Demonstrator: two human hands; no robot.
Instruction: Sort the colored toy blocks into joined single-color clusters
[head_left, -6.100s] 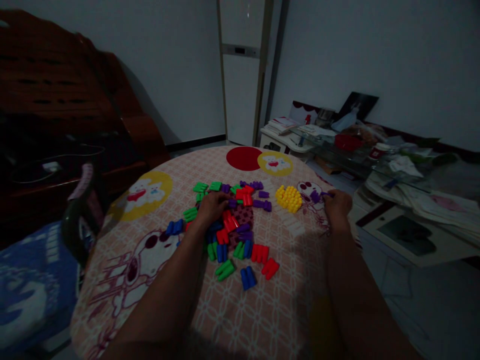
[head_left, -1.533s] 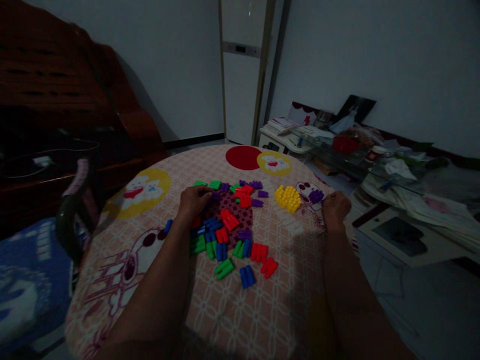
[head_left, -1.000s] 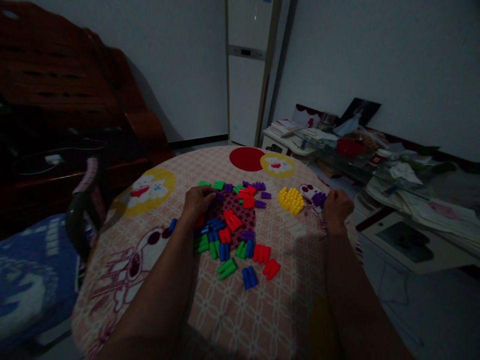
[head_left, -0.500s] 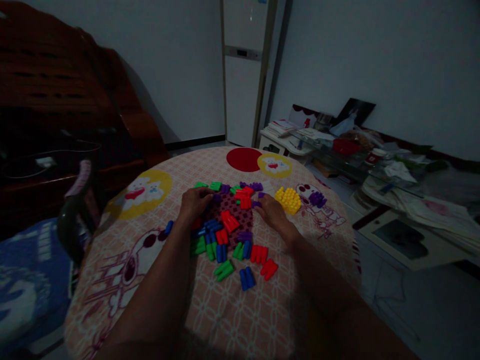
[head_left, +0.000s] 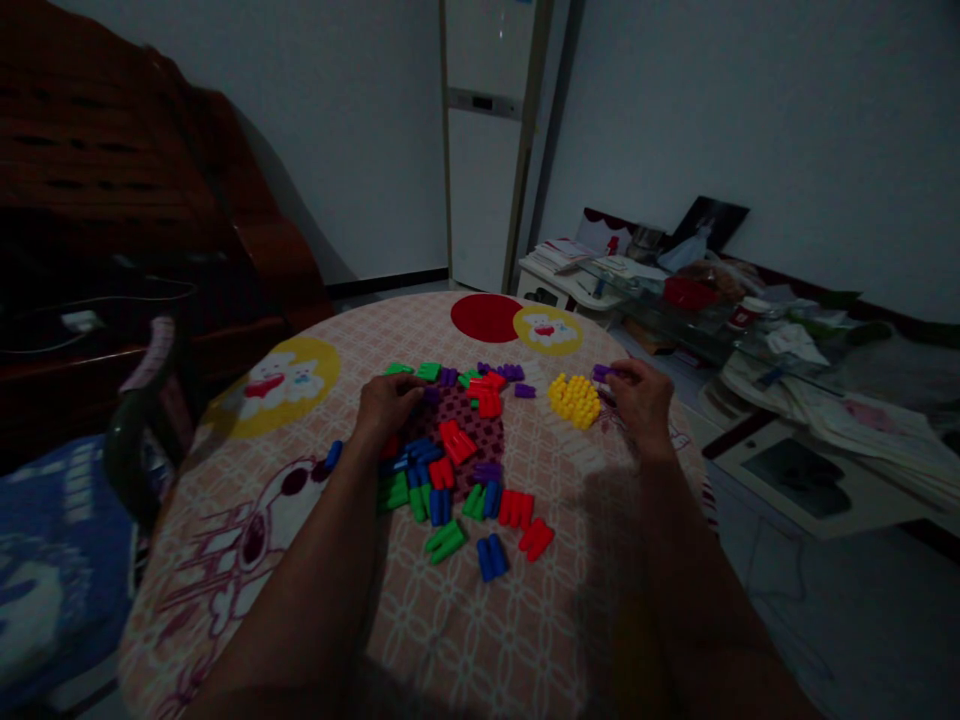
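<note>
My right hand [head_left: 642, 398] is over the right side of the table, its fingers pinching a purple building block [head_left: 602, 373]. That hand largely hides the purple cluster beneath it. Just left of it lies a heap of yellow blocks [head_left: 574, 401]. My left hand [head_left: 388, 408] rests low at the back left of the loose blocks, its fingers closed on another purple block [head_left: 430, 396]. Between the hands are red blocks [head_left: 489, 392], a lone purple block [head_left: 525, 391] and a purple row [head_left: 501, 371]. Nearer me lie mixed blue blocks [head_left: 493, 557], green blocks [head_left: 446, 541] and red ones.
A patterned cloth covers the round table [head_left: 465, 630]. A chair [head_left: 139, 430] stands at the left beside a wooden bench [head_left: 277, 240]. On the right, a low cabinet [head_left: 787, 470] carries papers, bags and a cup. A tall white air conditioner [head_left: 484, 190] stands behind.
My right hand has moved right from the middle blocks, past the yellow heap, carrying a purple block. One purple block stays behind where it was. My left hand has hardly moved.
</note>
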